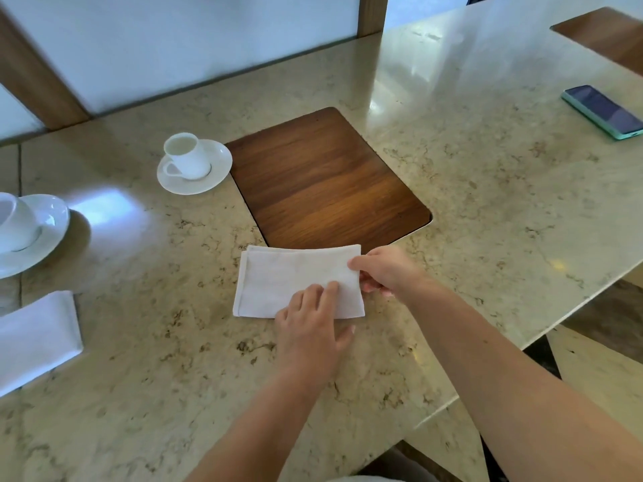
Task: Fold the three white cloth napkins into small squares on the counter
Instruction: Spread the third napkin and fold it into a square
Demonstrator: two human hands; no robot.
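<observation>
A white cloth napkin lies folded into a rectangle on the marble counter, just in front of a wooden inlay. My left hand lies flat with straight fingers pressing the napkin's near right part. My right hand pinches the napkin's right edge, thumb on top and fingers beneath. A second folded white napkin rests at the counter's left edge, partly cut off by the frame. No third napkin is in view.
A dark wooden inlay sits behind the napkin. A white cup on a saucer stands left of it, another cup and saucer at far left. A phone lies far right. The counter edge runs diagonally at the right.
</observation>
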